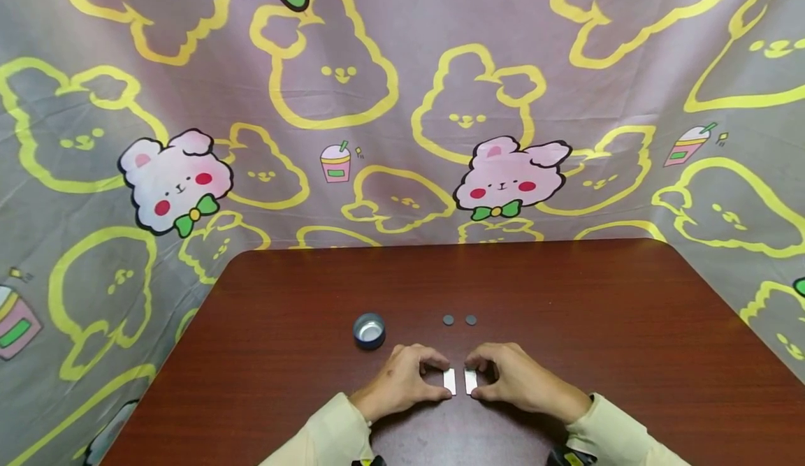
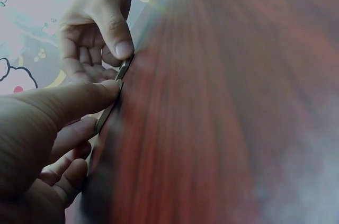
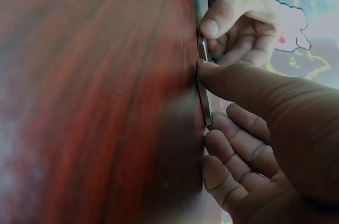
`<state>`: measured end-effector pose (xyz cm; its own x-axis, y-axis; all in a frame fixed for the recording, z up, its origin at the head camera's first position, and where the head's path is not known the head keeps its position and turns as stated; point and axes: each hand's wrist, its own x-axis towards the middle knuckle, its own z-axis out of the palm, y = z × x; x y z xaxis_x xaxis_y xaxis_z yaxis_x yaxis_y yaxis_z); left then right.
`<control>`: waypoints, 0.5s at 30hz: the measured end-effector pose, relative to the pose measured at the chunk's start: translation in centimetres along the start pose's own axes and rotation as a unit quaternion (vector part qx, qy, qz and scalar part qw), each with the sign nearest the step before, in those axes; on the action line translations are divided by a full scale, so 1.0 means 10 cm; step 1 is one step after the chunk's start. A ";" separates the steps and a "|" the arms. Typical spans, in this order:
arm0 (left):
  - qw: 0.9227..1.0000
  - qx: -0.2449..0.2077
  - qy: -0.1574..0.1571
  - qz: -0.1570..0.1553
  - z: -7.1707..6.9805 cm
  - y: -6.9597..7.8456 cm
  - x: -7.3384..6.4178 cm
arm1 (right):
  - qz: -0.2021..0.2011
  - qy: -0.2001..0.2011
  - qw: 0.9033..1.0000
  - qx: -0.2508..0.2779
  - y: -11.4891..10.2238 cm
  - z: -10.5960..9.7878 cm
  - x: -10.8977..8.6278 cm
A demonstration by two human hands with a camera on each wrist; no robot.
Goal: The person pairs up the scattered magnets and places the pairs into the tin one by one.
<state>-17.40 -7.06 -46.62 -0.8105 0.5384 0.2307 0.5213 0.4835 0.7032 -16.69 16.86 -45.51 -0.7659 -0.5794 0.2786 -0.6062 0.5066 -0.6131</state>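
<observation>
Near the front of the table, my left hand (image 1: 402, 382) pinches a small, thin rectangular plate (image 1: 449, 381) by its ends, thumb at the near end and a fingertip at the far one. Mirroring it, my right hand (image 1: 520, 383) pinches a matching plate (image 1: 471, 381) the same way. Both plates look white and shiny from above, their long sides parallel with a narrow gap between them. Edge-on in the right wrist view, the right plate (image 3: 204, 99) appears flat and thin, right at the tabletop. Beyond the hands lie two small grey discs (image 1: 448, 320), side by side.
A small round dark tin (image 1: 369, 341) with a bright silvery inside stands beyond my left hand. The brown wooden table (image 1: 597, 312) reaches back to a hanging cloth (image 1: 390, 144) printed with cartoon rabbits, which also encloses both sides.
</observation>
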 end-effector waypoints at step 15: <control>0.999 -0.035 0.009 -0.025 0.00 0.00 0.01 | 0.017 -0.036 0.999 0.004 -0.03 -0.03 0.05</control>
<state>-17.46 -7.03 -46.60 -0.8398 0.5021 0.2063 0.4614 0.4600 0.7586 -16.93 16.62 -44.91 -0.7685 -0.6064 0.2043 -0.5784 0.5217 -0.6271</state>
